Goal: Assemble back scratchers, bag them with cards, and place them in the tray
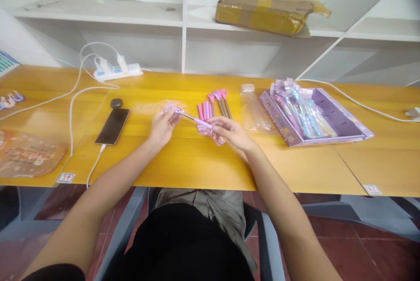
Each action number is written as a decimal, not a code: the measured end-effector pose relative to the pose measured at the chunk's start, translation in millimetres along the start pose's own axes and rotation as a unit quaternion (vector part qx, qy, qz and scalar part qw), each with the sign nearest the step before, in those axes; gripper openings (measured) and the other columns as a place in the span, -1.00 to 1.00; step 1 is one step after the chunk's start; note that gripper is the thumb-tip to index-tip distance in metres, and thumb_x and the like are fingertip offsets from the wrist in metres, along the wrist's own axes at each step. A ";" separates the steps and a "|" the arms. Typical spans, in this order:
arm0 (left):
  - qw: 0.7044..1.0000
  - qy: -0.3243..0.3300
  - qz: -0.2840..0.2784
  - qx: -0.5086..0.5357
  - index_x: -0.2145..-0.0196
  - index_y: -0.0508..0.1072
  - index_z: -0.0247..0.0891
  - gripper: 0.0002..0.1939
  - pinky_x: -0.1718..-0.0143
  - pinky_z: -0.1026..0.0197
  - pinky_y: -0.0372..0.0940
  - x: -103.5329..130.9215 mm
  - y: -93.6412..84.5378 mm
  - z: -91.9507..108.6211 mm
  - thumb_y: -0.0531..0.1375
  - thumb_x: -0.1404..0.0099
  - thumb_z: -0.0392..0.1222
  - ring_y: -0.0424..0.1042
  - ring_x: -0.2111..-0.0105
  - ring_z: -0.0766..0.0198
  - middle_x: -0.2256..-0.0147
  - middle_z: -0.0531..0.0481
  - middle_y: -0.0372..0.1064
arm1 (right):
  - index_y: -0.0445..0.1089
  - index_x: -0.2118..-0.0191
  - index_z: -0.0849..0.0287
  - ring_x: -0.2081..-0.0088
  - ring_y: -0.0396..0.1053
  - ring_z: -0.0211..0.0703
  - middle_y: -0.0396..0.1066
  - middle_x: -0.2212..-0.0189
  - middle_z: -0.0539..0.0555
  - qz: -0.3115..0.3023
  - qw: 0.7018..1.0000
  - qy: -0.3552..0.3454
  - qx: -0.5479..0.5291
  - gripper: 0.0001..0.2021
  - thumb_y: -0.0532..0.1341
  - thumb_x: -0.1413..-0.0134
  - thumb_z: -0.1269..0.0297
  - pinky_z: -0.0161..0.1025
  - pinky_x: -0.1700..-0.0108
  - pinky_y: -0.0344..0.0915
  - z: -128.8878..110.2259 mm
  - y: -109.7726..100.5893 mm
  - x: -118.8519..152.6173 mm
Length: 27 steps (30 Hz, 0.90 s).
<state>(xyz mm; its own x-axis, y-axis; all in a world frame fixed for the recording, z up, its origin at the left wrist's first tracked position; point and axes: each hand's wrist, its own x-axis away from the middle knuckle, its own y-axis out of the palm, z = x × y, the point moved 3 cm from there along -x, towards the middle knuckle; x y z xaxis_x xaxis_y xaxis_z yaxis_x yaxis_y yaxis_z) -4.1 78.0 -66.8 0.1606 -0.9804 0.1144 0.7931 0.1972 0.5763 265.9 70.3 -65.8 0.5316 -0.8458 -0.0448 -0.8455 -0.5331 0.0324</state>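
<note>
A purple back scratcher with a metal rod stretches between my two hands above the table. My left hand is closed on its purple head end. The fingers of my right hand are wrapped round the purple handle at the other end. Just beyond my right hand lie pink hand-shaped scratcher heads on metal rods and several pink handles, side by side. Pink printed cards lie partly beneath my right hand. Clear plastic bags rest right of the rods, and another clear bag lies behind my left hand.
A purple display box at right holds several bagged scratchers. On the left are a phone on a charging cable, a small black case, a power strip and an orange bag. A taped carton sits on the shelf.
</note>
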 end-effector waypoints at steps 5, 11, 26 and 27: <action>1.000 -0.015 0.010 0.016 0.22 0.59 -0.24 -0.85 -0.10 0.21 0.59 -0.7 -0.1 0.3 0.48 -0.39 -0.19 0.71 0.12 0.29 0.16 -0.05 0.72 | 0.57 -0.17 0.15 0.36 0.52 -0.18 0.65 0.23 0.12 -0.016 0.998 -0.019 -0.065 -0.42 0.57 -0.17 -0.08 -0.28 0.44 0.41 -7.9 -2.6 5.6; 0.999 -0.037 0.017 0.024 0.21 0.61 -0.22 -0.88 -0.12 0.20 0.60 1.0 0.9 -2.2 0.46 -0.42 -0.20 0.72 0.09 0.28 0.12 -0.06 0.73 | 0.59 -0.23 0.15 0.34 0.54 -0.17 0.68 0.18 0.17 -0.055 0.992 -0.028 -0.107 -0.32 0.61 -0.10 -0.11 -0.25 0.37 0.46 -9.9 -5.5 8.7; 0.990 -0.092 -0.103 -0.034 0.22 0.69 -0.30 -0.77 0.00 0.19 0.63 27.4 15.1 -25.4 0.53 -0.35 -0.09 0.75 0.11 0.15 0.14 -0.18 0.74 | 0.63 0.03 0.13 0.36 0.46 -0.22 0.55 0.33 0.00 0.040 0.995 -0.063 -0.062 -0.48 0.65 0.20 0.21 -0.31 0.38 0.40 7.1 4.8 -11.4; 0.990 -0.093 -0.101 -0.030 0.22 0.69 -0.30 -0.78 0.02 0.19 0.63 26.8 14.6 -25.8 0.53 -0.35 -0.09 0.75 0.11 0.16 0.14 -0.18 0.74 | 0.63 0.06 0.12 0.36 0.46 -0.22 0.54 0.34 0.00 0.050 0.995 -0.069 -0.051 -0.50 0.64 0.19 0.22 -0.29 0.36 0.42 7.3 4.4 -12.1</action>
<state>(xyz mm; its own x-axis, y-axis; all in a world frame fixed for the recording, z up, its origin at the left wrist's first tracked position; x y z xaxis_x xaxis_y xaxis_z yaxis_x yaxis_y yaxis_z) 27.0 54.6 -76.3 -0.1111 -0.9820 0.1529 0.8325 -0.0080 0.5540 255.4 78.4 -72.4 0.4273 -0.8873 -0.1735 -0.8804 -0.4520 0.1435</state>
